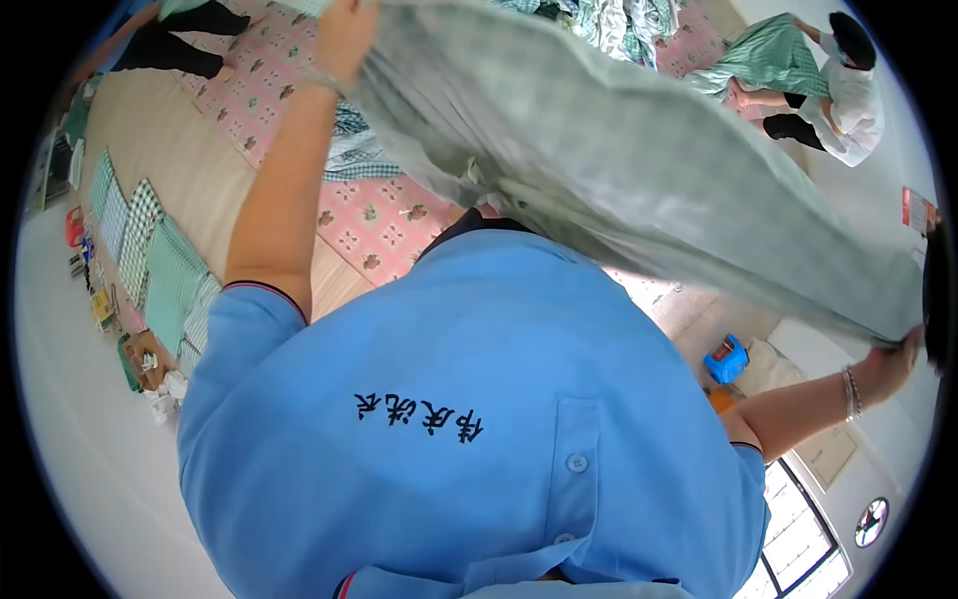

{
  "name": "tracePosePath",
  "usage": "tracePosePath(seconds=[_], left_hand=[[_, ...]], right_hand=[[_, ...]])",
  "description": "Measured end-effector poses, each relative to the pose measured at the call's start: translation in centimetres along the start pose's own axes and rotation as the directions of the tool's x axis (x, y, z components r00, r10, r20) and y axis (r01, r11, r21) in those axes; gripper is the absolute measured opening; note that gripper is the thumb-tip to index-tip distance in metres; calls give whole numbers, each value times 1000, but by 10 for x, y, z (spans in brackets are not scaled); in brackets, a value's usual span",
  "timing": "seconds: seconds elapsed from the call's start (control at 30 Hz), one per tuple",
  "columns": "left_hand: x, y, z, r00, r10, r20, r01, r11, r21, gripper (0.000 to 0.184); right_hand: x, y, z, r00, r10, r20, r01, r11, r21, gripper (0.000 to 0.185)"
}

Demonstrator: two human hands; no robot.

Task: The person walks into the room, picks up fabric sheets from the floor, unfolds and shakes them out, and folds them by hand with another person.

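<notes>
A large pale green checked cloth (pixel 619 150) is stretched between my two hands, running across the view from upper left to lower right. My left hand (pixel 345 45) is closed on one end of it near the top edge. At the far right, my right hand (pixel 891 364) is closed on the other end, close to the dark rim of the view. The cloth hangs in the air in front of my blue shirt, with folds bunched along its lower edge near the middle. Part of each hand's fingers is hidden.
Checked cloths (pixel 172 270) lie folded on the floor at left. More cloths (pixel 357 150) lie on a pink patterned mat (pixel 369 225). One person (pixel 848 105) sits at upper right with green cloth; another person's legs (pixel 175 45) show at upper left. A blue container (pixel 726 361) stands at right.
</notes>
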State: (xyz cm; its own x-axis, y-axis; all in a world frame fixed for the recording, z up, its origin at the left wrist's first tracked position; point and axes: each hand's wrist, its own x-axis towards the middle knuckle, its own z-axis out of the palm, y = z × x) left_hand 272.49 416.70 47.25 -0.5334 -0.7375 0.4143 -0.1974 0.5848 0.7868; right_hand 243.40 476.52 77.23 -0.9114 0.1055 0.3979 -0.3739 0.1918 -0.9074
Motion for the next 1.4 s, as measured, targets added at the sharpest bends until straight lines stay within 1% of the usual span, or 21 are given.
tracePosePath(seconds=[0.07,0.1,0.17,0.2,0.23,0.3,0.33,0.43,0.53,0.6,0.67,0.83,0.9,1.0,1.03,1.07,1.1,1.13,1.2,1.23,1.4], left_hand=[[20,130,-30,961,-9,277,91,953,-287,21],[24,129,-16,871,219,440,14,884,-467,19],[-13,156,14,720,355,596,-190,927,-323,24],[-31,180,27,650,425,630,-311,905,-290,26],[-49,213,30,604,532,593,-448,843,-299,25],[-83,227,36,615,482,624,-416,871,-264,23],[-93,220,35,661,468,586,-353,884,-308,25],[-123,185,31,746,398,534,-269,913,-306,29],[-143,129,37,733,396,554,-376,914,-155,25],[-158,84,48,725,381,574,-382,916,-125,23],[-176,36,57,816,80,573,-70,997,-40,11],[-200,-38,54,869,19,494,-131,972,194,10],[-202,-48,46,868,-47,495,-130,940,317,13],[-192,-58,43,737,-298,607,26,909,415,19],[-186,-59,38,426,-664,614,675,686,273,23],[-182,-56,35,-41,-722,691,988,73,135,29],[-188,-61,33,147,-537,830,974,-68,-217,41],[-188,-63,31,144,-541,828,974,-69,-215,41],[-184,-57,24,510,-545,665,614,-311,-726,48],[-180,-57,19,493,-569,658,521,-413,-747,33],[-182,-127,4,366,-742,562,513,-343,-787,28]], right_hand=[[-84,-12,86,922,-22,388,20,1000,9,44],[-111,-5,109,867,36,498,4,997,-80,42],[-166,9,156,708,150,690,42,967,-253,39],[-189,13,177,483,295,825,-73,952,-298,30],[-216,24,200,278,209,937,-64,978,-199,28],[-263,42,240,368,4,930,-230,969,87,25],[-258,58,237,245,59,968,-156,987,-20,25],[-273,69,224,216,24,976,1,1000,-25,24],[-281,56,225,143,-7,990,13,1000,5,14],[-281,52,225,-11,-125,992,-16,992,125,12],[-271,33,217,-3,-197,980,-27,980,196,13],[-220,-1,171,151,-482,863,-47,869,493,25],[-205,-6,157,160,-416,895,-77,899,432,26],[-212,-4,156,173,-282,944,-121,945,305,25],[-217,-3,155,180,-215,960,-131,962,240,25],[-221,-2,156,175,-217,960,-134,961,241,25],[-227,-1,158,154,-229,961,-82,966,243,25],[-232,1,161,134,-239,962,-31,969,245,25],[-242,2,166,126,-259,958,-67,961,269,25],[-245,1,168,84,-279,957,-77,955,286,27],[-240,-9,173,-48,-322,945,33,946,324,26]])
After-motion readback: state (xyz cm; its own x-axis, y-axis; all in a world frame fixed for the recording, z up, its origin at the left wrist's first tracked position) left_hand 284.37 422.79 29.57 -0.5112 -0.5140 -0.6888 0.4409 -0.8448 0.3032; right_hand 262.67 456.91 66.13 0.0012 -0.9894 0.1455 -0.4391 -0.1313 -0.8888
